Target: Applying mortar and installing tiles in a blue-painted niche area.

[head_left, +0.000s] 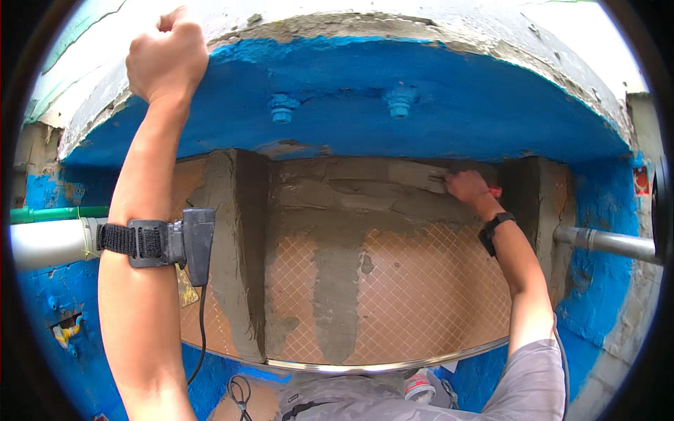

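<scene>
My right hand (469, 185) is closed around a trowel with a red handle end (496, 191). Its long flat blade (414, 174) lies against the band of grey mortar (337, 196) under the blue ledge. Mortar also runs down in a wide strip (337, 302) over a brown panel (428, 295) marked with a diamond grid. At upper left my left hand (168, 59) is raised in a fist beside the rough concrete edge (232, 35). Whatever its fingers may hold is hidden.
Mortar-coated uprights stand at the left (246, 259) and right (537, 196). Two blue bolts (282, 109) jut from the blue-painted ledge (344, 77). A white pipe (53, 244) and a green pipe (60, 215) run at left, a metal pipe (607, 243) at right. Below sits a bucket (419, 387).
</scene>
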Demonstrator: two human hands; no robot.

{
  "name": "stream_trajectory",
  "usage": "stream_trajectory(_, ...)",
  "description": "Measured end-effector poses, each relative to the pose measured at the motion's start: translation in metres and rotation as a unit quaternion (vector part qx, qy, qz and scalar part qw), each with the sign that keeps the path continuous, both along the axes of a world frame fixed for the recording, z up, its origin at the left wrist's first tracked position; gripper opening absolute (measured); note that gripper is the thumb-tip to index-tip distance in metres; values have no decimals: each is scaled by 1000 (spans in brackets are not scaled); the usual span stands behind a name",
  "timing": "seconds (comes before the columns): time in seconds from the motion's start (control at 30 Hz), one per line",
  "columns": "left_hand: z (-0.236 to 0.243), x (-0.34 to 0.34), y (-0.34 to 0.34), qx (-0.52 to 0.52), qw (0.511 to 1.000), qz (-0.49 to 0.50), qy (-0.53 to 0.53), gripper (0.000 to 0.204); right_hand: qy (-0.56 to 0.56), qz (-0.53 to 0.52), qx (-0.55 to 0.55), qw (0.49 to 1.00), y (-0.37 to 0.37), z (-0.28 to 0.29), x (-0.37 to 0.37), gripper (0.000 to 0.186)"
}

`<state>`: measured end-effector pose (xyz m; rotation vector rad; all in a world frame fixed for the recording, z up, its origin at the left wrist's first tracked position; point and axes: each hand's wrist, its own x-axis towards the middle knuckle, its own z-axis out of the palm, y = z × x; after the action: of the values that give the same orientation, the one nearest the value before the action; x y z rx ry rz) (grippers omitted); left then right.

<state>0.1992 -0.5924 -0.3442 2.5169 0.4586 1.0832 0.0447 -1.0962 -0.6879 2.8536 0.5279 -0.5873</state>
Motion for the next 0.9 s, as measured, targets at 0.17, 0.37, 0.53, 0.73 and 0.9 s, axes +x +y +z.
stream_trajectory(0.17,-1,-3,-3,-24,998,-4,52,49,36,-109,-33,993,-69,35,-53,36)
stream_trajectory(0.37,-4,6,5,26,999,42,21,50,-22,-313,170,934,-6,70,-126,39)
stream_trajectory(0.53,-4,-1,-8,-19,1000,-12,-5,42,-19,-351,243,904,111,23,-136,37)
stream_trajectory(0.73,2,-13,-12,-9,1000,-4,20,43,16,-213,229,950,207,22,-92,35)
stream_trajectory(0.9,6,-15,-25,-23,999,19,-27,48,34,-61,182,981,216,-9,-28,34)
